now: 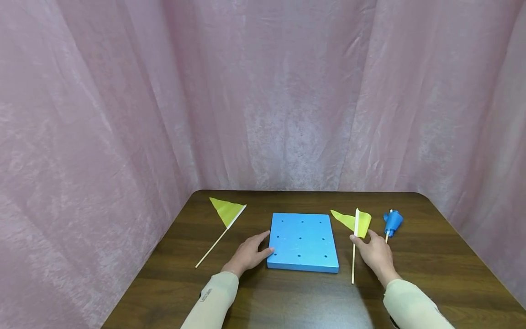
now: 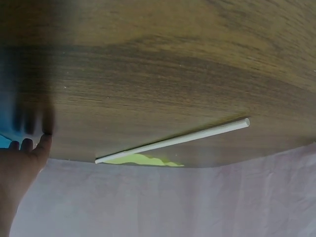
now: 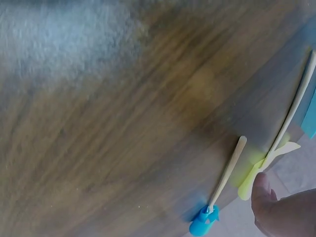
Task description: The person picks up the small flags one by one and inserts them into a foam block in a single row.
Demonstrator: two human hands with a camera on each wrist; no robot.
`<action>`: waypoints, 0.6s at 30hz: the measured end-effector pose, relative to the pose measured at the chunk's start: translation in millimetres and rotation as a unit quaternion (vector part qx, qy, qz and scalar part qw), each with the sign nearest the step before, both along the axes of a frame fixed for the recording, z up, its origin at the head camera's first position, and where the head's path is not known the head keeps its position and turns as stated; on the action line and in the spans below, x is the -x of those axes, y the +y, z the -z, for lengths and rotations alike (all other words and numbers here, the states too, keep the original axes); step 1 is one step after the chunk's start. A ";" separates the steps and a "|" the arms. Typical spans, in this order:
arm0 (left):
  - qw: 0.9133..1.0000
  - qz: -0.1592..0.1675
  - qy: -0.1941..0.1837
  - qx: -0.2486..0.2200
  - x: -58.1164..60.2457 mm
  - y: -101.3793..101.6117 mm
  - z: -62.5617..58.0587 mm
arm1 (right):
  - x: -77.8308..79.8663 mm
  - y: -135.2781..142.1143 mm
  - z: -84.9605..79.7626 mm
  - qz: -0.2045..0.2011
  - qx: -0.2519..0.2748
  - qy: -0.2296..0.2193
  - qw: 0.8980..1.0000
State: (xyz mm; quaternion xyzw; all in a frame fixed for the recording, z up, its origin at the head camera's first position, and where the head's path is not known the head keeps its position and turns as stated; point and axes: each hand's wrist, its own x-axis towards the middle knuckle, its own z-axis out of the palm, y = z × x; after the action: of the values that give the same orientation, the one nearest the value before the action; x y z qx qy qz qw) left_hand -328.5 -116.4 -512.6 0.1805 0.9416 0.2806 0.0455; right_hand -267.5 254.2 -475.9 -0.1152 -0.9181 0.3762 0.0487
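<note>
My left hand [image 1: 248,252] rests at the left edge of a light blue square board [image 1: 300,242] with several small holes, its thumb over the near left corner. To the right of the board lies a yellow flag [image 1: 362,224] on a thin stick, its cloth bent to both sides of the white sleeve. At the sleeve's lower end is my right hand [image 1: 376,253], thumb across the stick and index finger spread apart beside the cloth. The right wrist view shows fingertips right at the yellow cloth [image 3: 251,181].
A second yellow flag [image 1: 227,212] lies left of the board, its stick [image 2: 173,140] slanting toward me. Right of my right hand is a rolled blue flag [image 1: 393,223] on a stick. All lie on a dark wooden table [image 1: 300,301]; pink curtains [image 1: 263,91] hang behind.
</note>
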 end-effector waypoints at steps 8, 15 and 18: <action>0.999 0.030 0.021 0.024 -5.6 0.2 0.1 | -2.0 -7.8 6.7 0.018 -0.006 0.009 1.000; 0.999 0.033 0.031 0.018 -9.2 -0.1 1.4 | -5.3 -20.2 11.6 0.052 0.014 0.017 0.998; 0.999 0.031 0.034 0.018 -9.1 -0.4 2.7 | -6.8 -26.2 15.3 0.070 0.025 0.026 0.997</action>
State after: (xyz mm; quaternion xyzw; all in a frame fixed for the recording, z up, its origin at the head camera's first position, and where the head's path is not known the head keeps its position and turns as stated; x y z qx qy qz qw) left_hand -319.4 -116.8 -515.2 0.2183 0.9415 0.2555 0.0254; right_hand -260.7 228.0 -491.2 -0.1709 -0.8966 0.3972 0.0958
